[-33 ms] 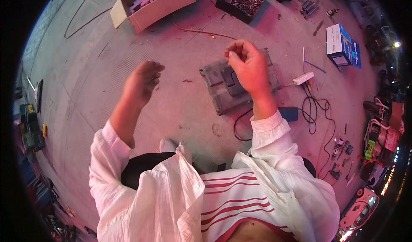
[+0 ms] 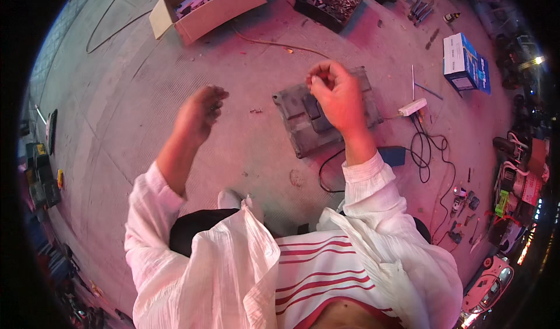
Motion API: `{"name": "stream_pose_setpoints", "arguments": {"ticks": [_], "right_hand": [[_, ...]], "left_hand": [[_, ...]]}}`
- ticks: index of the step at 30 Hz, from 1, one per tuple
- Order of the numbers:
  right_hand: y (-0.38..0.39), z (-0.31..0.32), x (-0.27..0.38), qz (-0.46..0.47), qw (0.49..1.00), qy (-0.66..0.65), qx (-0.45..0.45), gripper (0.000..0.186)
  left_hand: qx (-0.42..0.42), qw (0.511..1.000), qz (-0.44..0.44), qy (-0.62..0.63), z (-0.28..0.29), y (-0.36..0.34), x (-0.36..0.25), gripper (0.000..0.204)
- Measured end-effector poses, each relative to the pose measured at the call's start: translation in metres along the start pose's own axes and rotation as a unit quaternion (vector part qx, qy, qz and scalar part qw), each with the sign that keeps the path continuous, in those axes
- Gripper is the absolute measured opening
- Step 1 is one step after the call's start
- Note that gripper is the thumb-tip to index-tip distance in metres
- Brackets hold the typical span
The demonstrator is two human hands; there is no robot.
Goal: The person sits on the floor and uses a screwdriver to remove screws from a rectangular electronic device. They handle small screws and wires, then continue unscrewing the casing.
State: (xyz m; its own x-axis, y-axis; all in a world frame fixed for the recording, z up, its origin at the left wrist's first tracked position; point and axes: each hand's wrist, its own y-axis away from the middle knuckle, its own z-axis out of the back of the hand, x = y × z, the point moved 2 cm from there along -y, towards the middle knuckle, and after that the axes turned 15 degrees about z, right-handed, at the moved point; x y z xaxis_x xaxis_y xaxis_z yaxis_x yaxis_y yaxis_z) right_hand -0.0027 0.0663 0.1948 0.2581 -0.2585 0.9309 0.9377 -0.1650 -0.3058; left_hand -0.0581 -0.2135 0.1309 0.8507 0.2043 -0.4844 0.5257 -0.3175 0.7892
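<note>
My right hand [image 2: 341, 98] is raised over a dark grey plastic case [image 2: 297, 122] lying on the floor. Its fingers curl in towards the thumb, and anything small between them cannot be made out. The hand covers part of the case's middle and dark handle area. Off to the left of the case, my left hand [image 2: 204, 110] hangs above bare floor, slightly blurred. Its fingers are loosely bent and apart, with nothing visible in them; the fingertips look dark.
An open cardboard box [image 2: 219, 14] and a black tray of small metal parts [image 2: 331, 3] stand far ahead. To the right are a blue-and-white box [image 2: 464, 63], a white power strip [image 2: 413, 107], black cable [image 2: 421, 154] and scattered tools. A blue object [image 2: 392, 156] lies beside my right wrist.
My left hand has shifted slightly to the right. My right hand sits a little lower and nearer, still above the case.
</note>
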Motion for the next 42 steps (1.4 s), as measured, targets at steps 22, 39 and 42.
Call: {"name": "stream_pose_setpoints", "arguments": {"ticks": [22,39,42], "right_hand": [[0.001,-0.073,-0.136,0.045,0.879,0.329,0.341,0.010],[-0.012,-0.116,-0.137,0.273,0.614,0.469,0.574,0.013],[-0.010,-0.116,-0.143,0.287,0.634,0.421,0.582,0.012]], "left_hand": [[0.051,0.996,0.065,-0.034,-0.030,-0.167,0.121,0.023],[0.067,0.990,0.110,-0.059,-0.021,-0.162,0.120,0.020],[0.045,0.991,0.112,-0.057,-0.023,-0.157,0.119,0.019]]}}
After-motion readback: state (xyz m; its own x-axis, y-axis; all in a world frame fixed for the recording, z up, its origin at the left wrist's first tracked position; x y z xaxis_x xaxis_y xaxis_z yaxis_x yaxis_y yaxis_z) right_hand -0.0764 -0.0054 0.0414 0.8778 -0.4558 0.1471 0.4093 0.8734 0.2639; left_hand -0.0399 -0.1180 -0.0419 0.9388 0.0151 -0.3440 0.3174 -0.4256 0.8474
